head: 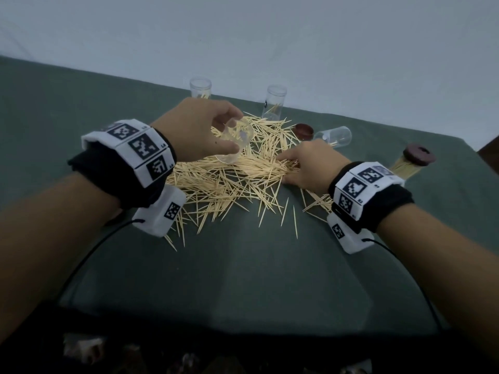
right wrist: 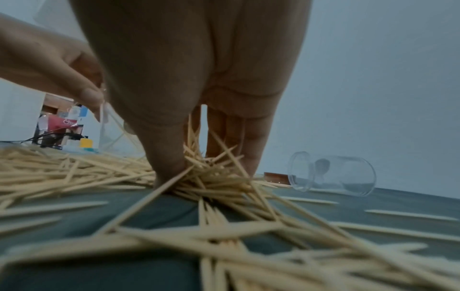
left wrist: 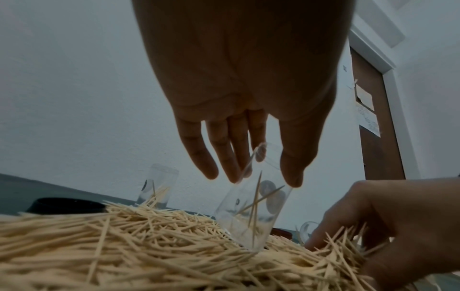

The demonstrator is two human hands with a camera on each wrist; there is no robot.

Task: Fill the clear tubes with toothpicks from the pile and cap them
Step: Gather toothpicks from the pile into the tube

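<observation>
My left hand (head: 234, 132) grips a clear tube (head: 235, 140), tilted with its base down in the toothpick pile (head: 224, 182). In the left wrist view the tube (left wrist: 251, 208) sits between thumb and fingers of the left hand (left wrist: 261, 177) and holds a few toothpicks. My right hand (head: 286, 171) lies low on the pile's right side. Its thumb and fingers pinch a bunch of toothpicks (right wrist: 211, 177) against the cloth, as the right hand (right wrist: 209, 173) shows in the right wrist view.
Two upright clear tubes (head: 200, 89) (head: 274, 103) with a few toothpicks each stand at the back. An empty tube (head: 334, 136) lies on its side beside a brown cap (head: 303, 130). A full, capped tube (head: 410, 163) lies at the right. Green cloth (head: 243, 279) covers the table.
</observation>
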